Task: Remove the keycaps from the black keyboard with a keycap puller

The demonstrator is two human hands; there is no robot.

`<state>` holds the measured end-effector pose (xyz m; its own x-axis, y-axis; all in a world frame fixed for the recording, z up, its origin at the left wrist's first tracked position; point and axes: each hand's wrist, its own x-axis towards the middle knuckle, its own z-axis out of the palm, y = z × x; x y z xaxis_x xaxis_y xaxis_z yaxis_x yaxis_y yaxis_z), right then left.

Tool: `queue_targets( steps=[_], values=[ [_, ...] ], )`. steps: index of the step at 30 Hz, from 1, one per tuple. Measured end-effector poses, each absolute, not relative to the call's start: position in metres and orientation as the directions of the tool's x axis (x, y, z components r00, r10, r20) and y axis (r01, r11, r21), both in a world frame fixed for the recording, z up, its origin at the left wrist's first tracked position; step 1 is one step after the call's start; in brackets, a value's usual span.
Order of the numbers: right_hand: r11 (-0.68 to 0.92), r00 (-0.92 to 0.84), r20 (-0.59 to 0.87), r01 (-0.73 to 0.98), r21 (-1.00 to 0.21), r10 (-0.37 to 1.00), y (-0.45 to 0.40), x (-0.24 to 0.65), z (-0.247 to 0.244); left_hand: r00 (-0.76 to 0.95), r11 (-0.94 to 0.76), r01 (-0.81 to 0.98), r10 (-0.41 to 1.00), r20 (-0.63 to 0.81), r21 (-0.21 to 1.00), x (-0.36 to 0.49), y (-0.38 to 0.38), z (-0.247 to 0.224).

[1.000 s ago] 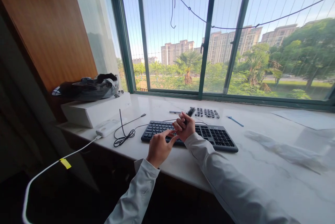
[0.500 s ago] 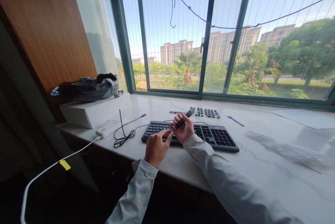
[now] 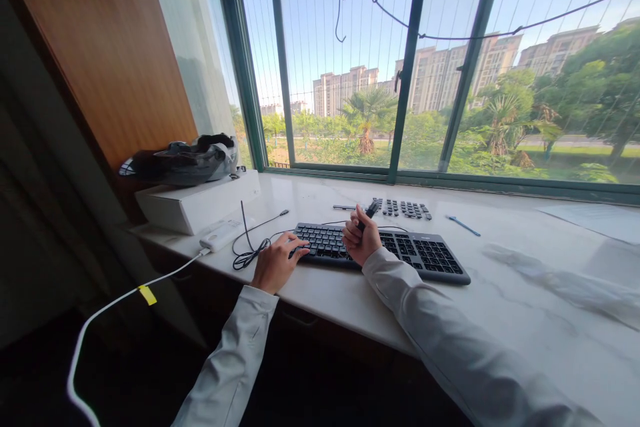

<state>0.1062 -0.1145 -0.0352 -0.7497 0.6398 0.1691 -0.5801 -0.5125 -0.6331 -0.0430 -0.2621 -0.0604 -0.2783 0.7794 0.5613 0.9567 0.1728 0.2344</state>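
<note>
A dark keyboard (image 3: 440, 255) lies on the white marbled surface, its right part showing bare key positions and its left part fitted with keycaps. My left hand (image 3: 276, 262) rests at the keyboard's left end, thumb and fingers apart over the keys, with nothing visible held. Over the middle of the keyboard, my right hand (image 3: 364, 242) is closed around the black handle of a small brush (image 3: 371, 210), bristle end pointing up and away. Loose keycaps (image 3: 409, 210) lie in rows behind the keyboard, beside a long dark bar (image 3: 344, 207).
A coiled black cable (image 3: 246, 258) and a white adapter (image 3: 220, 234) lie left of the keyboard. Farther left, a white box (image 3: 183, 206) carries a dark bagged item (image 3: 183, 162). To the right are a blue stick (image 3: 464, 225), clear plastic (image 3: 555, 274) and paper (image 3: 595, 220).
My left hand has parted from my right hand and moved left onto the keyboard's left end. My right hand has turned, its fingers curled around the brush. The view has shifted slightly.
</note>
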Motion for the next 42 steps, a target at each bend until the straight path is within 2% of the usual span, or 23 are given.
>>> queue_targets(
  steps=[6, 10, 16, 22, 25, 31, 37, 42],
  values=[
    [-0.492, -0.763, 0.188, -0.563, -0.665, 0.618, -0.116, 0.104, -0.042, -0.236, 0.166, 0.970, 0.827, 0.510, 0.178, -0.042, -0.261, -0.063],
    [-0.469, -0.768, 0.168, -0.532, -0.705, 0.618, -0.120, 0.095, -0.035, -0.200, 0.109, 0.972, 0.846, 0.494, 0.207, -0.045, -0.259, -0.063],
    [-0.519, -0.847, 0.100, -0.408, -0.751, 0.522, -0.118, 0.063, -0.028, -0.207, 0.082, 0.964, 0.833, 0.514, 0.254, -0.049, -0.258, -0.066],
    [-0.536, -0.770, 0.102, -0.526, -0.660, 0.630, -0.127, 0.040, -0.034, -0.182, 0.053, 0.966, 0.831, 0.525, 0.252, -0.053, -0.254, -0.068],
    [-0.511, -0.730, 0.089, -0.554, -0.658, 0.677, -0.132, 0.038, -0.036, -0.173, 0.052, 0.969, 0.842, 0.511, 0.243, -0.053, -0.251, -0.066],
    [-0.476, -0.707, 0.043, -0.519, -0.710, 0.706, -0.133, 0.037, -0.037, -0.193, 0.095, 0.970, 0.861, 0.470, 0.224, -0.050, -0.252, -0.063],
    [-0.447, -0.652, -0.085, -0.413, -0.794, 0.753, -0.133, 0.034, -0.038, -0.248, 0.170, 0.959, 0.891, 0.380, 0.227, -0.047, -0.252, -0.059],
    [-0.487, -0.671, -0.116, -0.396, -0.779, 0.732, -0.131, 0.034, -0.037, -0.238, 0.164, 0.962, 0.896, 0.376, 0.217, -0.049, -0.251, -0.061]
  ],
)
